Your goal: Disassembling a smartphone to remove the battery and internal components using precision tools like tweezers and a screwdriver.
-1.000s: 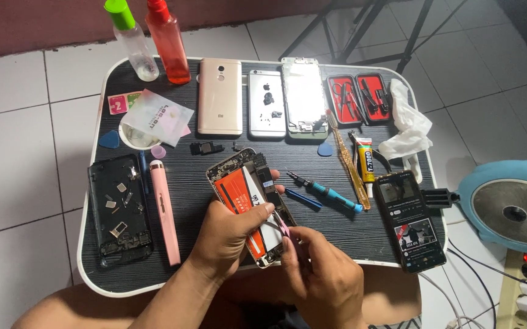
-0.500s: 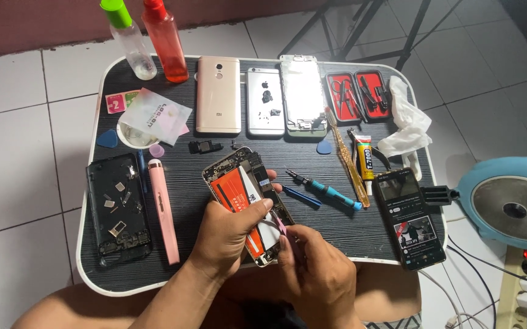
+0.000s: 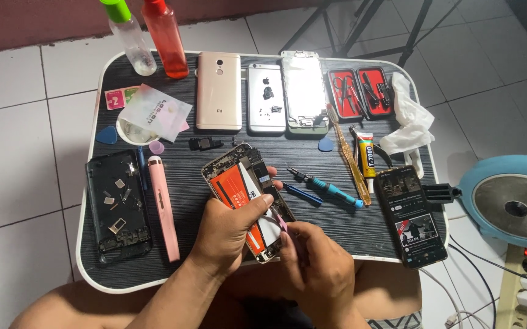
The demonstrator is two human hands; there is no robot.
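On the dark bench [image 3: 214, 256], near its front edge, the left hand [image 3: 230, 228] clamped an opened phone [image 3: 245, 189] with an orange battery, thumb pressed across it. Just beside it, the right hand [image 3: 318, 268] pinched a thin pink tool [image 3: 281, 220] against the phone's lower end. A blue screwdriver [image 3: 327, 187] lay near, and a pink pen [image 3: 163, 204] to the left.

Matt dark wood-grain tabletop [image 3: 312, 231]; glossy orange battery film in the opened phone [image 3: 245, 195]; brushed gold metal phone back [image 3: 218, 91]; clear plastic spray bottle [image 3: 130, 39]; crumpled white cloth [image 3: 411, 122]; glossy glass phone screen [image 3: 412, 216].
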